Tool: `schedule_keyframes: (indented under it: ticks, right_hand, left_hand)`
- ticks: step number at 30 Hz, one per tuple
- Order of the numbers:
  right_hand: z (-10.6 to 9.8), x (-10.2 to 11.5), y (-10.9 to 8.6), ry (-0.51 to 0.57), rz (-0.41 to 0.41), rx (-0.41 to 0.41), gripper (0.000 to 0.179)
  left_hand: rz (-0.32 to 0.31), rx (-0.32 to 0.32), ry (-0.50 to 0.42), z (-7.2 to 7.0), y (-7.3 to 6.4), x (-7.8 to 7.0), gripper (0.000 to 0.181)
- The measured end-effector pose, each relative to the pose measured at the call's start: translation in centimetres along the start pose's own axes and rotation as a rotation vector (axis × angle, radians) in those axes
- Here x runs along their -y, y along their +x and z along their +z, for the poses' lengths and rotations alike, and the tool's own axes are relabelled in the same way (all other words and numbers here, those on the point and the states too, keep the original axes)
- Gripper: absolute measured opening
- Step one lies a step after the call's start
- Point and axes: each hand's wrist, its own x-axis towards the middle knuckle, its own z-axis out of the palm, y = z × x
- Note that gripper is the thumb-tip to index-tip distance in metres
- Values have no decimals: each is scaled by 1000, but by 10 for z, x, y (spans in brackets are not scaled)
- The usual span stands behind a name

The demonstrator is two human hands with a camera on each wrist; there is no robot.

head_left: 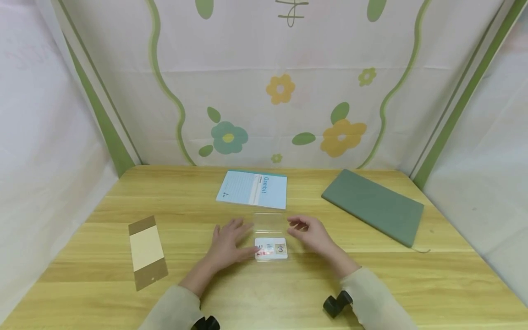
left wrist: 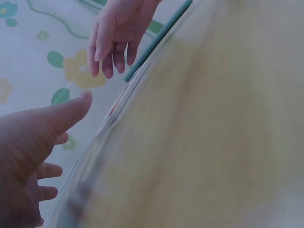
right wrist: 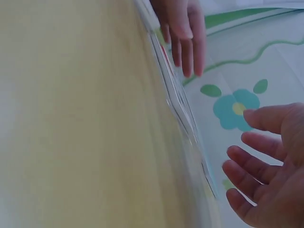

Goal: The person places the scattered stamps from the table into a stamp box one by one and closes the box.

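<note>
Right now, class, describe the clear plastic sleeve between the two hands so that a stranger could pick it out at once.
Start at the light wooden table and find the pale blue booklet near its far edge. Just in front of it, between the left hand and right hand, lies the clear plastic sleeve. Unlike its opaque neighbours, it is see-through, with a small printed white card at its near end.

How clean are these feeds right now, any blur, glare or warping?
Head view: sharp, evenly lit, soft shadows, wide-angle bending at the edges; the clear sleeve is faint against the table. Left wrist view: table smeared and washed out, left hand soft. Right wrist view: table blurred, right hand clearer.
</note>
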Motion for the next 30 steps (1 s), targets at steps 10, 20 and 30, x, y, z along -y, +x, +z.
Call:
schedule_keyframes:
  ticks: [10,20,30]
  right_hand:
    - [-4,-8,16,-85,27,21,56]
    - [6,-16,22,-191,15,44,60]
    - [15,-20,23,-313,37,4,60]
  left_hand:
    - [-115,-57,-25,-5,20,2,72]
    - [-148,-33,-41,5,29,4,69]
    - [-152,-54,34,12,32,3,67]
